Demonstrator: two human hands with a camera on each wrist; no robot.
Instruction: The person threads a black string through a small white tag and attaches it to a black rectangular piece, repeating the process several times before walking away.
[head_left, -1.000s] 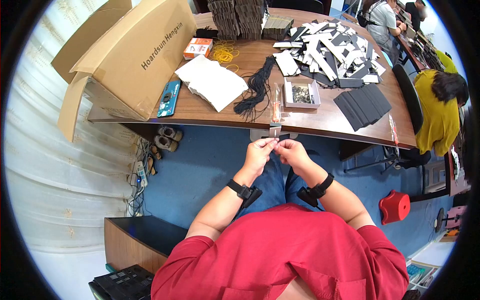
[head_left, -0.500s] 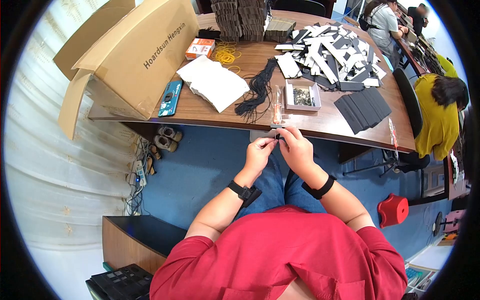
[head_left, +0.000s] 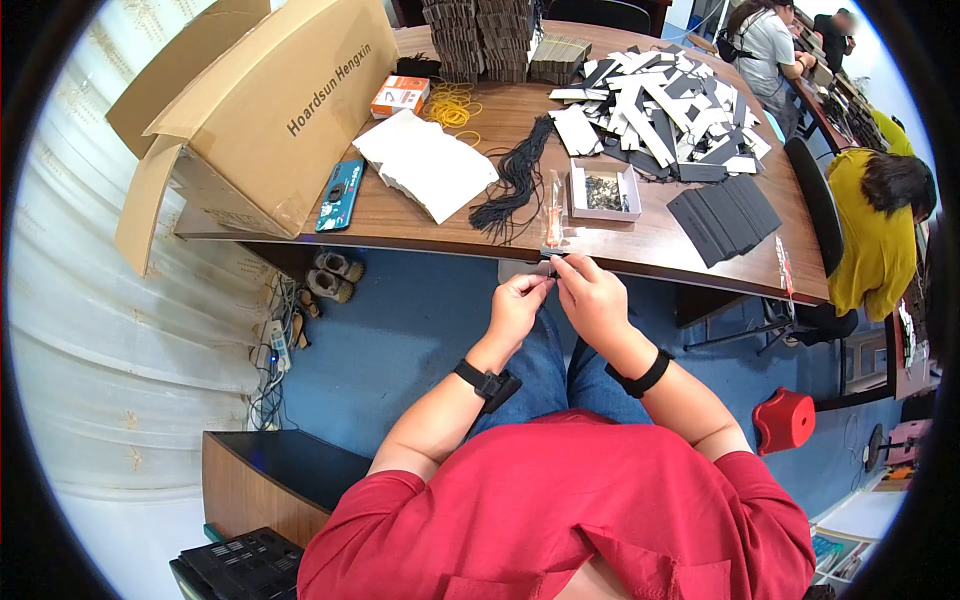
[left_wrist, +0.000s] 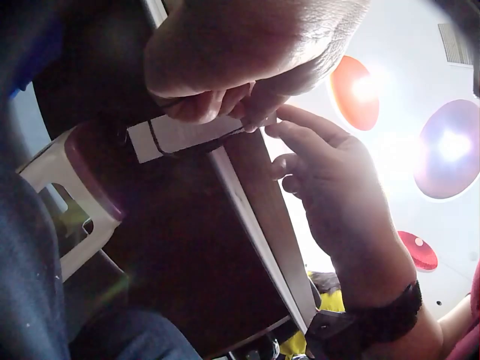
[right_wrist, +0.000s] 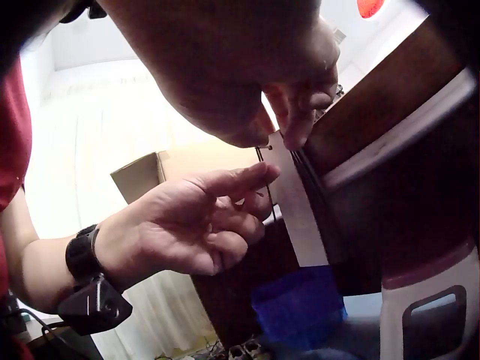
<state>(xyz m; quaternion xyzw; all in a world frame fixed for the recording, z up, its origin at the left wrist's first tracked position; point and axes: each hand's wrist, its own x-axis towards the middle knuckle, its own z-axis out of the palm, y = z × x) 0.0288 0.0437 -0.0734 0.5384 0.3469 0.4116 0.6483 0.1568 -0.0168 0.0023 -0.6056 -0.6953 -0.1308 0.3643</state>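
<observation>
Beside the surface [head_left: 405,222], left fingers [right_wrist: 238,180] and right fingers [right_wrist: 300,126] pinched a tag [right_wrist: 301,225] and black cord [left_wrist: 154,139], seemingly threading; pulling through needed care.

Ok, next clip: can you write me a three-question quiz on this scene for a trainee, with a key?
1. True or false: the left hand and the right hand both have their fingertips at the same pale strip.
2. What sits between the black cord bundle and the black cards? A) yellow bands B) small open box C) red stool
3. Fill in: the cardboard box reads "Hoardsun ____".
Key: 1 true; 2 B; 3 Hengxin
</observation>
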